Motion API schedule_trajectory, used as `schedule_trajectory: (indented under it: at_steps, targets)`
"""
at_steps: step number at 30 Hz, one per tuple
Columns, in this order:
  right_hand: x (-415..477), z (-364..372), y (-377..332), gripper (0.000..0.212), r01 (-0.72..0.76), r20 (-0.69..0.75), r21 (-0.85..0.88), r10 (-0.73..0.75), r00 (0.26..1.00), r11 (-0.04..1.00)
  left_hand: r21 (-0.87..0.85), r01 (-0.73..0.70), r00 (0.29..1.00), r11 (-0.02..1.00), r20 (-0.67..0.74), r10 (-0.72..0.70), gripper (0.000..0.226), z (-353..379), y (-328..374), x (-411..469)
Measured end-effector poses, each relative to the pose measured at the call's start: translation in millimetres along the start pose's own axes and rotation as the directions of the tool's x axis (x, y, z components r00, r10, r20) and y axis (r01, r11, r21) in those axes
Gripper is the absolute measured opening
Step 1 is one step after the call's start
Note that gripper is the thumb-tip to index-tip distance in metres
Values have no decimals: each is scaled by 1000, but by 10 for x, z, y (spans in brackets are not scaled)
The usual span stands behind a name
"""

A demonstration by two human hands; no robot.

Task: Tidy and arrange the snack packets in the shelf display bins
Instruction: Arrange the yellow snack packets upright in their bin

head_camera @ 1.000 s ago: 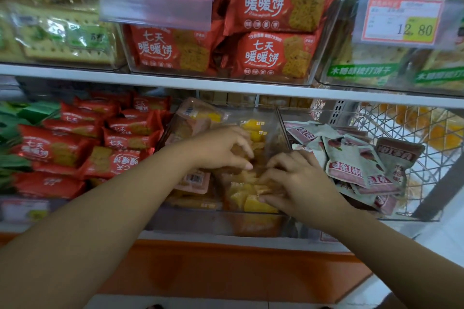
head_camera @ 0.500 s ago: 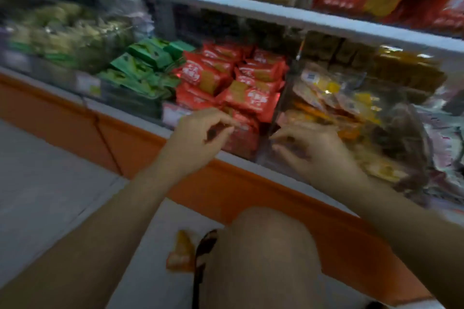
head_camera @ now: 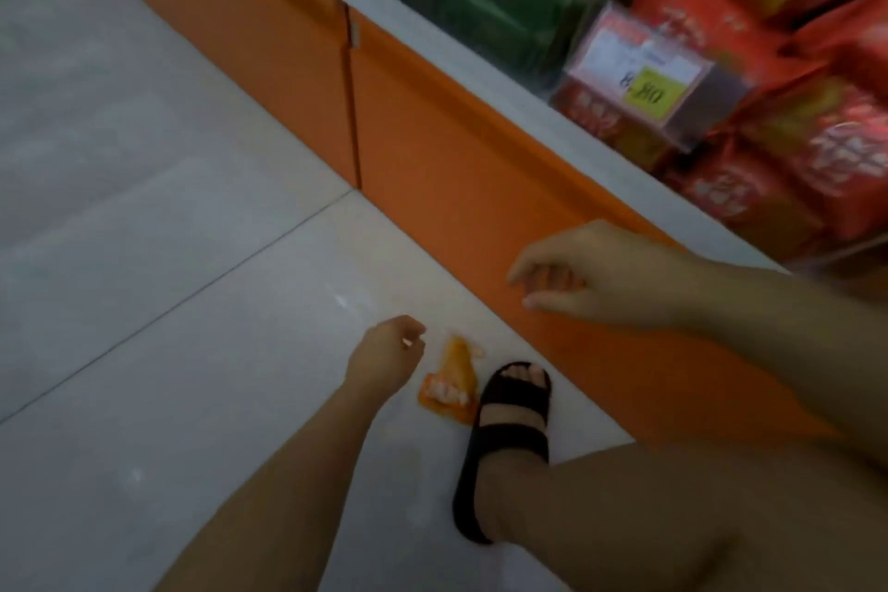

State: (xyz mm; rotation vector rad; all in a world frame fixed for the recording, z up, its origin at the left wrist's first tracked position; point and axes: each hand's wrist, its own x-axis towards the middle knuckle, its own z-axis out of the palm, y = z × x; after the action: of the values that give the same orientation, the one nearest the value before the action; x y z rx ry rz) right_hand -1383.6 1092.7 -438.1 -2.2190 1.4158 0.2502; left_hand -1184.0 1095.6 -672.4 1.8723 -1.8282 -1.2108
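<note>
An orange snack packet (head_camera: 449,387) lay on the tiled floor (head_camera: 144,303) just beside a black sandal (head_camera: 499,437), immediately right of the left hand (head_camera: 384,363), whose loosely curled fingers gripped nothing. The right hand (head_camera: 605,279) hung empty, fingers relaxed, before the orange shelf base (head_camera: 432,135), below bins of red packets (head_camera: 793,149).

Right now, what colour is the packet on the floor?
The packet is orange with white markings, seen in the head view.

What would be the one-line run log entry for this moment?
left hand: loosely curled, empty, near orange snack packet on pale tiled floor | right hand: empty, before orange shelf base
</note>
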Motion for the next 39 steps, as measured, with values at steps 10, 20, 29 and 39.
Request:
schedule_trajectory:
  at_steps: [10, 20, 29, 39]
  targets:
    - [386, 541, 632, 20, -117, 75, 88, 111, 991, 989, 17, 259, 957, 966, 132, -259, 64, 955, -163, 335]
    - [107, 233, 415, 34, -120, 78, 228, 105, 991, 966, -89, 181, 983, 979, 44, -177, 10, 763, 234, 96]
    - [-719, -325, -80, 41, -3, -236, 227, 58, 970, 974, -446, -366, 930, 817, -217, 298, 15, -716, 1501, -943]
    - [-2346, -793, -224, 63, -93, -817, 138, 166, 552, 986, -409, -710, 682, 574, -193, 706, 18, -990, 3025, -1958]
